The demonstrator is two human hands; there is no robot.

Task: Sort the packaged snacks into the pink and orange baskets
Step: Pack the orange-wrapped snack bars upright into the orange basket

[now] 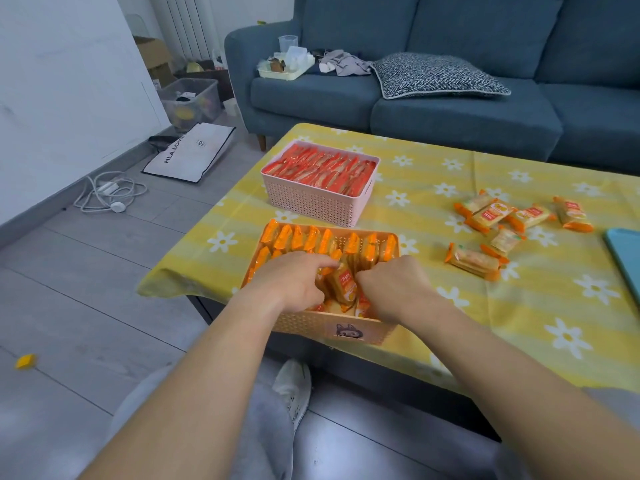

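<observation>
1. Head view: A person is sitting at a table [585,306] covered in a yellow daisy cloth, both hands reaching into the orange basket [301,323] at its near edge.
2. The left hand [294,282] and right hand [391,285] are lying close together, flanking one raised orange packet [344,284] among rows of upright ones.
3. The right hand's curled fingers are gripping that packet's edge; the left hand's fingers are curling into the packets, but whether they are holding anything cannot be told.
4. The pink basket [311,202], just behind, is holding red packets [322,171].
5. Loose orange snacks [491,214] are lying scattered on the cloth to the right, well apart from both baskets.
</observation>
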